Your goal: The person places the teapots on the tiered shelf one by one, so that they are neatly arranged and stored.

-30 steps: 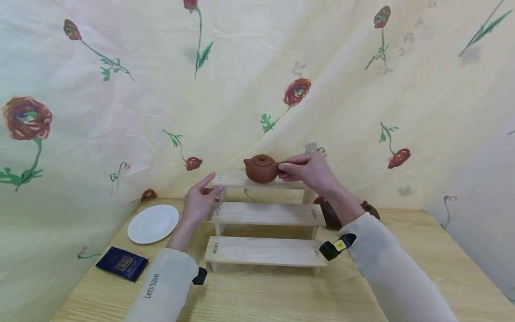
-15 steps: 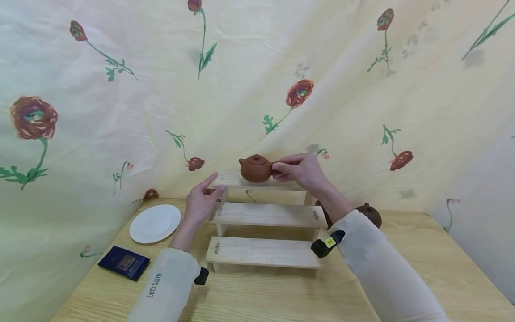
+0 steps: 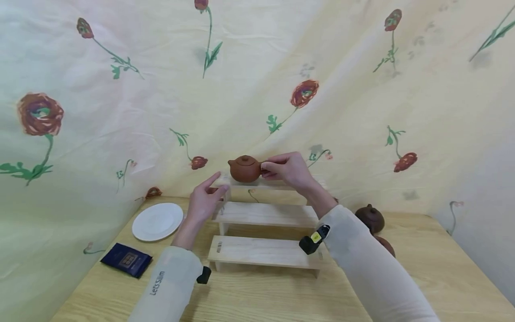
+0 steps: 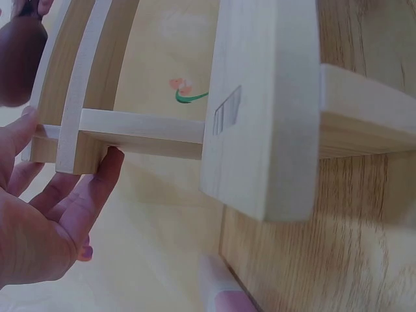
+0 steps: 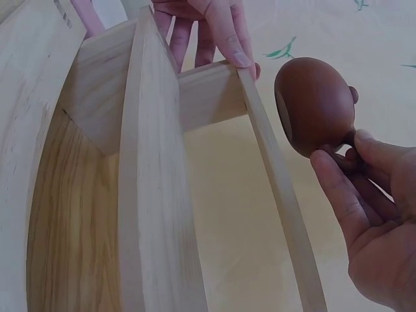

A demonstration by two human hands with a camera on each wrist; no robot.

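My right hand [image 3: 287, 172] pinches the handle of a reddish-brown clay teapot [image 3: 244, 170] between thumb and fingers. Its lid is on and its spout points left. In the right wrist view a gap separates the teapot's base [image 5: 286, 120] from the top board of a three-tier wooden stand [image 3: 265, 253]. At the left end of that top tier, my left hand [image 3: 204, 197] holds the board. The left wrist view has its thumb at the board's edge and the other fingers around the end and underneath.
A white plate [image 3: 158, 222] lies left of the stand, with a dark blue packet [image 3: 126, 260] in front of it. To the right stands a dark brown teapot [image 3: 369, 218]; another brown item [image 3: 385, 245] is mostly covered by my right sleeve. A flowered cloth [image 3: 249, 112] hangs behind.
My right hand has carried the teapot left along the top tier, toward my left hand. The left hand keeps its place at the stand's end. The things at the right are less covered.
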